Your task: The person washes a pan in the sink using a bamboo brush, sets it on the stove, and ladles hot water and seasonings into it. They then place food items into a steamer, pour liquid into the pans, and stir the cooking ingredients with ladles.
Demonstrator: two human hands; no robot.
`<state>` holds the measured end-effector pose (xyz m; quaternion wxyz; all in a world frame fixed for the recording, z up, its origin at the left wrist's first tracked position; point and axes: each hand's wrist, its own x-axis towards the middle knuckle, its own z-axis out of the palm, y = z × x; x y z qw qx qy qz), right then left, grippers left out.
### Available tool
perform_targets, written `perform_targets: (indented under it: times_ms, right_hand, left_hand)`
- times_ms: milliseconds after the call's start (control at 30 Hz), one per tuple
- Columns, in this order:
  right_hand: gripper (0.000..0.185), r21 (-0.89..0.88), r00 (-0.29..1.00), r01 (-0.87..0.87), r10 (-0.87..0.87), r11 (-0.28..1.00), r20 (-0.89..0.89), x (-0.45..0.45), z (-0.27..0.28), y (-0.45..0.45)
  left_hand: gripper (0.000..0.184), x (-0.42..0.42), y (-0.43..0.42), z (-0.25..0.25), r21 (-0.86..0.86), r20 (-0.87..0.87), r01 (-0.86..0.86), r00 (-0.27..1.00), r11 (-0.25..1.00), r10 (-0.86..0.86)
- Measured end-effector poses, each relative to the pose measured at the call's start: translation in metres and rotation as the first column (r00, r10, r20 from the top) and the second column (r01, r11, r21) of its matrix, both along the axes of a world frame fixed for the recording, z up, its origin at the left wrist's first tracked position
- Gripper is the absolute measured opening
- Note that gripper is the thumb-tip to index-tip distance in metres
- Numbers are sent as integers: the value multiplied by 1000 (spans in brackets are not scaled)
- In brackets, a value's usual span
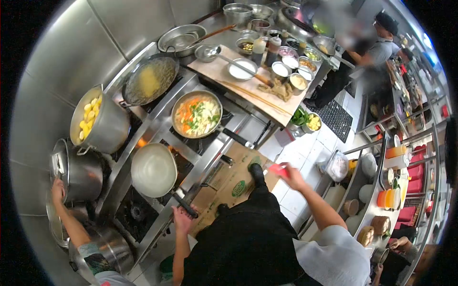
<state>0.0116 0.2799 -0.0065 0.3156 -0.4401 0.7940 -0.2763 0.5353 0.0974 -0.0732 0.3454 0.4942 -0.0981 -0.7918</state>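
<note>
My left hand [182,220] is palm up at the end of the black handle [185,204] of a pale, wide pan [154,170], its fingers apart beside the handle. The pan looks empty and sits on a front burner, with flame at its edge. My right hand [295,178] holds a small red object [278,170] over the floor, right of the stove; what it is cannot be made out. A second pan [197,114] holds orange strips, green pieces and pale chunks. Behind it, a dark wok [151,80] contains yellowish liquid.
Another person's hand [58,190] touches a lidded pot [86,171]. A tall pot [102,121] holds yellow pieces. Bowls, bottles and a ladle [241,66] crowd the board [253,93]. Flattened cardboard [236,188] covers the floor. A co-worker [381,52] stands at the back right.
</note>
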Motion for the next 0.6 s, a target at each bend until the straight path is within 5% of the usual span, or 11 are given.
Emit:
perform_targets:
  times_ms: [100,267,333,433,500,600]
  right_hand:
    - [44,-137,937,112,-150,984,-316,-91,45,-9]
    - [49,-344,917,61,-189,937,-350,-184,16,-111]
    - [46,-210,936,78,-144,975,-320,-190,10,-156]
    - [40,-369,864,-84,-117,926,-489,-202,-10,-209]
    - [38,-428,860,-85,-151,900,-488,-211,12,-250]
    - [37,-352,830,-138,-87,926,-552,-224,52,-319]
  left_hand:
    - [59,-22,-6,5,-11,131,-2,991,1000,3]
    - [53,-54,-1,14,-88,486,4,873,996,39]
    - [55,-61,-5,18,-58,585,-11,810,998,43]
    - [58,-59,-2,22,-14,608,-58,792,998,55]
    - [60,-68,-2,33,-2,563,-131,819,991,109]
    - [59,-44,3,26,41,739,30,672,999,-51]
